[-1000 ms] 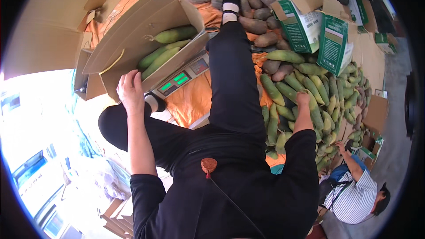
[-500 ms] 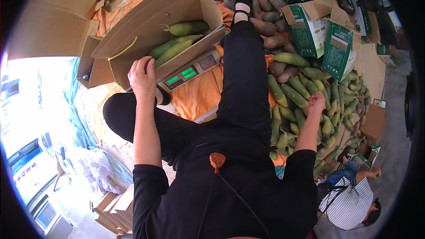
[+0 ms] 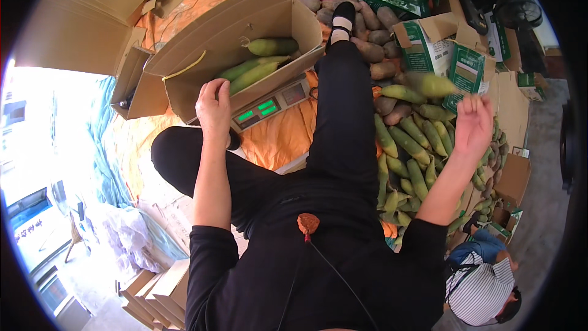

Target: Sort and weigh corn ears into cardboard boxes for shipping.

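Observation:
My left hand (image 3: pixel 214 103) is closed over the near left edge of an open cardboard box (image 3: pixel 177 89), fingertips at the rim. Inside lie a few long green radishes (image 3: pixel 252 76). The box rests on a scale (image 3: pixel 285 98) with a lit green display. Off to the right, my right hand (image 3: pixel 474 124) is raised above a heap of green radishes (image 3: pixel 410 141), its fingers curled. They meet the thin end of another green radish (image 3: pixel 436 86), smeared by motion and clear of the heap; the grip itself is partly blurred.
Reddish-brown roots (image 3: pixel 370 52) lie beyond my outstretched foot. Green printed cartons (image 3: pixel 468 67) stand at the far right. Orange sheeting (image 3: pixel 269 141) covers the floor by the scale. Flat cardboard (image 3: pixel 162 294) is stacked at lower left. A person in a striped top (image 3: pixel 484 291) is at lower right.
My right hand has risen from the heap and moved right and away, with a green radish at its fingers. The left hand stays on the box edge. The whole view has shifted slightly.

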The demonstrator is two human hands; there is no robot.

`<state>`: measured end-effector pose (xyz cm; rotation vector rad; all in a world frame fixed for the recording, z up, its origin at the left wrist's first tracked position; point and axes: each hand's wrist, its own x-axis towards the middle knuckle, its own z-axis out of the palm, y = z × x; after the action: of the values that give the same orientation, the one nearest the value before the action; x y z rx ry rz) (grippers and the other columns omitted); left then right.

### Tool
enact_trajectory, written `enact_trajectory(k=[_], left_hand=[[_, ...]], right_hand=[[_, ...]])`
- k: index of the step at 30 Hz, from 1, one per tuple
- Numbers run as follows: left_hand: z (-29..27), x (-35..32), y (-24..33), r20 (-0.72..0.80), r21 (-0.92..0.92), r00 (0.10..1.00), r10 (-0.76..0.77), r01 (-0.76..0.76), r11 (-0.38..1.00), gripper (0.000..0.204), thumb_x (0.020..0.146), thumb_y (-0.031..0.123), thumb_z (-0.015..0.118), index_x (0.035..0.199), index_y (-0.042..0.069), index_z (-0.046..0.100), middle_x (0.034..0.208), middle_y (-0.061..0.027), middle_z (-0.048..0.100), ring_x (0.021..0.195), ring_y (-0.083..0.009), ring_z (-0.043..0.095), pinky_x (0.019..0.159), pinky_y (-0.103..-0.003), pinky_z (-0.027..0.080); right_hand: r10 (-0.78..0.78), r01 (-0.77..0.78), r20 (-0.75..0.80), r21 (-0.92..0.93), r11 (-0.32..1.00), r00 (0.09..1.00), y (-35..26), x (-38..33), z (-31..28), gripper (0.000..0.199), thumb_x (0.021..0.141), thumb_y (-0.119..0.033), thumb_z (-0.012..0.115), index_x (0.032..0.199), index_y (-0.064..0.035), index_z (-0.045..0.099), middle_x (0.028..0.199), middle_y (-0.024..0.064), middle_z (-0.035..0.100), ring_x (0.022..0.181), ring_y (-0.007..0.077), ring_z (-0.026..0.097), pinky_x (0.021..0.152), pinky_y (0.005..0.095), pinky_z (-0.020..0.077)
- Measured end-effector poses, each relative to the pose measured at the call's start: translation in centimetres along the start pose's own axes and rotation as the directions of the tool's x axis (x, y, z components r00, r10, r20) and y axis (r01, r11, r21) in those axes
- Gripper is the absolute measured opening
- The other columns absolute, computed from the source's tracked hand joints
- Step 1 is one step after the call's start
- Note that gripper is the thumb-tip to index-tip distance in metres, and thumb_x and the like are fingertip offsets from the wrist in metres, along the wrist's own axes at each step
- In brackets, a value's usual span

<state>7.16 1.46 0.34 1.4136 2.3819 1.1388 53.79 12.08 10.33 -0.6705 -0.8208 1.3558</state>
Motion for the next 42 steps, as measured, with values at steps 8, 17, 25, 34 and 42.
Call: enact_trajectory(k=[8,17,25,34,42], left_hand=[[-0.2,-0.3,-0.3,0.017,-0.041,1.0,0.008,-0.008,0.999,0.011,0.086,0.013,0.062,0.089,0.003,0.064,0.082,-0.0137,0.061,0.076,-0.0308,0.061,0.068,-0.038,0.048],[-0.6,-0.8,-0.5,-0.001,-0.048,1.0,0.009,-0.009,0.999,0.01,0.085,0.013,0.062,0.085,0.003,0.064,0.078,-0.0135,0.06,0.07,-0.0309,0.06,0.064,-0.038,0.047],[-1.1,0.0,-0.5,-0.091,-0.057,0.996,0.021,-0.026,0.998,0.009,0.085,0.01,0.062,0.086,0.001,0.064,0.08,-0.0136,0.062,0.072,-0.0293,0.062,0.065,-0.035,0.048],[-1.8,-0.1,-0.1,-0.123,-0.086,0.99,-0.061,0.051,0.995,0.011,0.087,0.012,0.062,0.088,0.002,0.065,0.079,-0.0088,0.063,0.071,-0.0176,0.06,0.066,-0.029,0.048],[-1.7,0.2,-0.7,-0.139,-0.11,0.99,-0.036,0.021,0.994,0.01,0.086,0.01,0.062,0.088,0.001,0.064,0.079,-0.0112,0.061,0.071,-0.0235,0.06,0.065,-0.031,0.047]], right_hand=[[-0.038,-0.095,0.647,0.17,0.981,0.762,4.5,5.3,23.5,0.011,0.09,-0.001,0.047,0.099,-0.0013,0.053,0.077,0.0026,0.048,0.069,0.0143,0.046,0.066,0.0278,0.0382],[0.421,-0.241,0.374,-0.44,0.865,0.826,21.5,6.5,24.6,0.022,0.092,-0.017,0.054,0.108,-0.0027,0.057,0.095,0.0046,0.06,0.088,0.0143,0.059,0.071,0.0251,0.0455],[0.331,-0.014,0.312,-0.709,0.705,0.89,18.2,10.7,14.8,0.023,0.09,-0.022,0.059,0.108,-0.0077,0.063,0.101,0.0017,0.065,0.093,0.0095,0.06,0.075,0.0235,0.0446],[0.258,-0.175,-0.02,-0.785,0.595,0.966,12.6,11.9,3.1,0.02,0.092,-0.019,0.057,0.108,-0.0084,0.063,0.096,0.0008,0.065,0.088,0.0088,0.06,0.072,0.0222,0.0439],[0.266,-0.286,-0.167,-0.808,0.515,0.949,11.5,11.3,-0.5,0.019,0.092,-0.018,0.056,0.108,-0.0094,0.063,0.096,0.0,0.065,0.087,0.0088,0.061,0.07,0.0224,0.0443]])
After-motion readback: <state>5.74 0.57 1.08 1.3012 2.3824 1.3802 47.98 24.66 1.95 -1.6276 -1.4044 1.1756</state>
